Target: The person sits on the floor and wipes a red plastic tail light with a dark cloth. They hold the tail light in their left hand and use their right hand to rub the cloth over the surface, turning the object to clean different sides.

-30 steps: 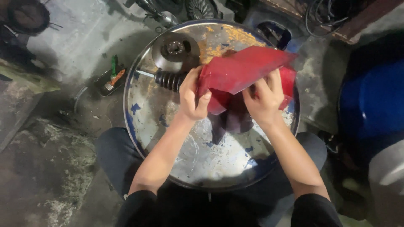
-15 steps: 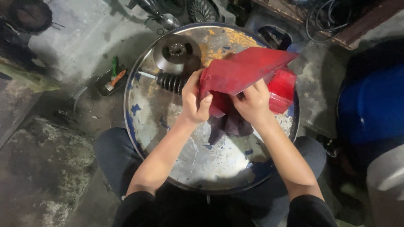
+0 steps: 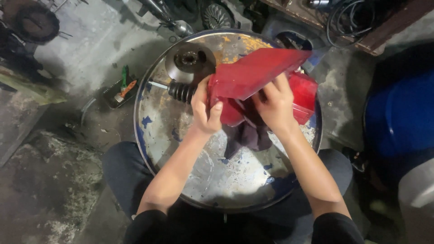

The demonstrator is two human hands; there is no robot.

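Far left of the frame: rough concrete floor [image 3: 54,180], a dark round part [image 3: 31,22] in the upper-left corner, a small black tray [image 3: 118,90] with green- and orange-handled tools just left of the drum.

Centre: worn round metal drum top [image 3: 181,149], flaked blue paint, used as a bench between the seated person's knees. Upper left of that surface: a grey disc-shaped part [image 3: 190,61], and just below it a black ribbed boot on a shaft [image 3: 181,91], shaft end pointing left.

Just right of the boot: left hand [image 3: 205,108], clenched on the left end of the red plastic panel [image 3: 253,74], thumb on the near face, fingers wrapped out of sight behind the edge.

Panel itself: held up off the drum, long axis slanting from lower left at that hand to upper right toward the drum's far rim. Free end high and right, well away from both hands; gripped end low and left. Left hand therefore the anchor at the short end, everything unsupported lying up and to its right.

Right of centre: right hand [image 3: 275,106], fingers curled over the panel's lower edge near mid-length, pressing a dark cloth [image 3: 248,133] against the underside; cloth hanging down toward the drum. Nearer of the two hands to the free end.

Behind it: a second red plastic piece [image 3: 304,97] resting on the drum's right side. Far right: a blue barrel [image 3: 400,113].
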